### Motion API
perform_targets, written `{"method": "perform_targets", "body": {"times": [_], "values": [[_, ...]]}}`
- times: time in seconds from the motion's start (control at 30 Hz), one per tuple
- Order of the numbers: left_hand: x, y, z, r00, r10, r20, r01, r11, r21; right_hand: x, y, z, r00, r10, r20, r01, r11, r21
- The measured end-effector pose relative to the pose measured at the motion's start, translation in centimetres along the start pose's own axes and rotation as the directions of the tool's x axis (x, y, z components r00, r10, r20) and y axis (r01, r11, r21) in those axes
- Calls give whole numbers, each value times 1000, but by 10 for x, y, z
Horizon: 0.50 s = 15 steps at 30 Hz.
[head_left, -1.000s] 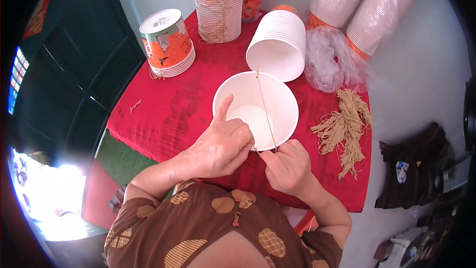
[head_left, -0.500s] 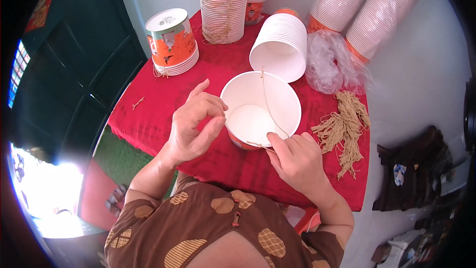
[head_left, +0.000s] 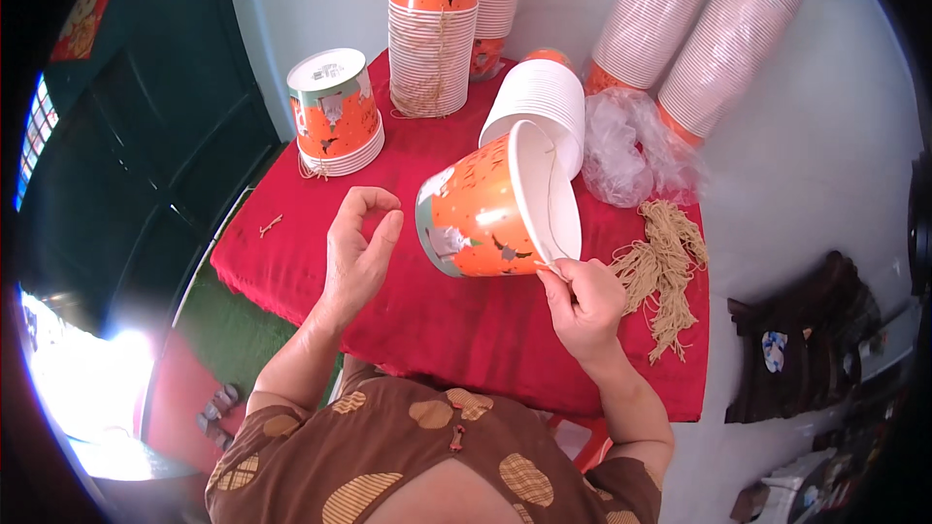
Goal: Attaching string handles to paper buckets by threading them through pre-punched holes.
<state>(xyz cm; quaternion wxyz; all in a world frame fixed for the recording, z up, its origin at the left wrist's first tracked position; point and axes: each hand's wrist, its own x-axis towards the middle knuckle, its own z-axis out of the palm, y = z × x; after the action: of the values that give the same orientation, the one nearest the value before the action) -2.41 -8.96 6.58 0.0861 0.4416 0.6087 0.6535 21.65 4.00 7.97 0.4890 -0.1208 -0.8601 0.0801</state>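
right grip (head_left: pixel 587 306) pinches round orange-and-white card bucket (head_left: pixel 481 218) by rim; left grip (head_left: pixel 357 247) empty. one-sided hold: may slip.

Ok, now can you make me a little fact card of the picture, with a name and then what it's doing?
Left hand: empty, fingers curled, apart from the bucket
Right hand: pinching at the bucket's rim, by the string
Orange bucket: tilted, mouth facing right
String: seen in the bucket's mouth
Tan string bundle: lying right of the bucket
Short bucket stack: upside down, on the left
Red cloth: covering the table
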Motion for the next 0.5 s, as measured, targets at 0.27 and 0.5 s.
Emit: {"method": "perform_targets", "body": {"times": [0.27, 0.5], "values": [[-5, -29, 9, 990, -136, 43, 142, 962, -232, -19, 9, 19, 872, 488, -43, -415, 782, 465], [-30, -44, 33, 834, -377, 402, 547, 661, -513, -22, 10, 30, 779, 624, -59, -429, 600, 676]]}}
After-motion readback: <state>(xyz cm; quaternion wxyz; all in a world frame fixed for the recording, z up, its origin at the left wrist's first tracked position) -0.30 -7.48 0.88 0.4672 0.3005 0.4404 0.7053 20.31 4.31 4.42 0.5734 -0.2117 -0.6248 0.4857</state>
